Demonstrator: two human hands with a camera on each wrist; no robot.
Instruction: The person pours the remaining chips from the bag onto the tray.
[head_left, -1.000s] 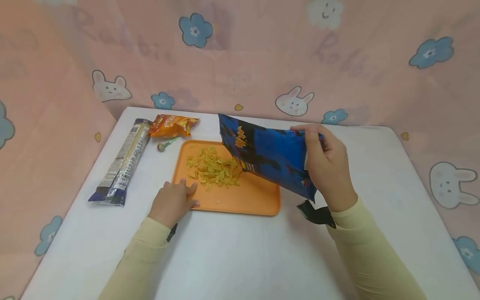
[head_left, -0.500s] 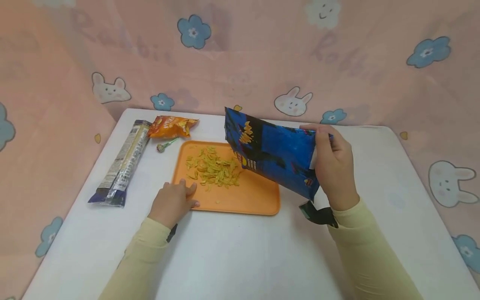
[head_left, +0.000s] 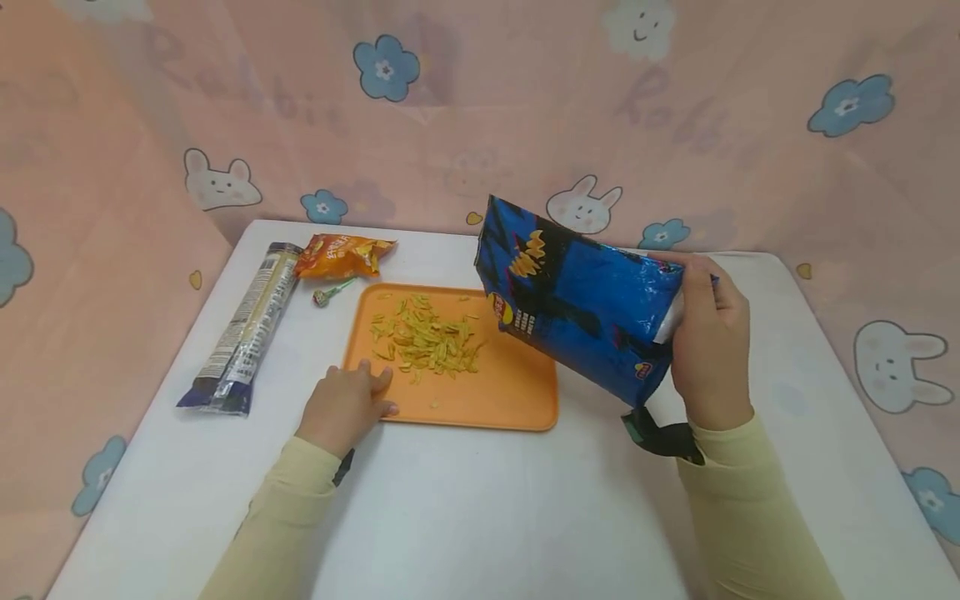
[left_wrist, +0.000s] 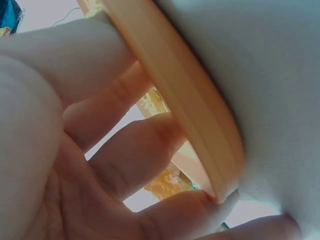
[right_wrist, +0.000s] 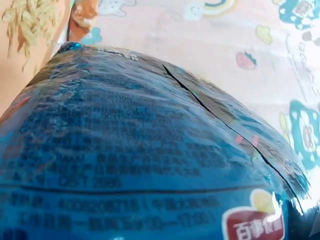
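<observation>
My right hand (head_left: 714, 354) grips the right end of a blue snack bag (head_left: 581, 304), raised over the right part of an orange tray (head_left: 495, 400). The bag's far end tilts up toward the left, and its printed back (right_wrist: 135, 140) fills most of the right wrist view. A heap of yellow strip-shaped chips (head_left: 431, 337) lies on the tray's left half. At the tray's near left corner, my left hand (head_left: 341, 408) holds the rim. Its thumb and fingers (left_wrist: 135, 150) bend about that rim (left_wrist: 195, 107) in the left wrist view.
Left of the tray lies a long clear-and-purple packet (head_left: 243, 329). An orange snack bag (head_left: 341, 256) and a small lollipop (head_left: 332, 292) rest by the tray's far left corner. A pink patterned cloth (head_left: 480, 108) hangs behind the white table (head_left: 480, 517).
The blue snack bag has moved right and its left end has risen away from the chips, carried by my right hand. My left hand stays at the tray corner.
</observation>
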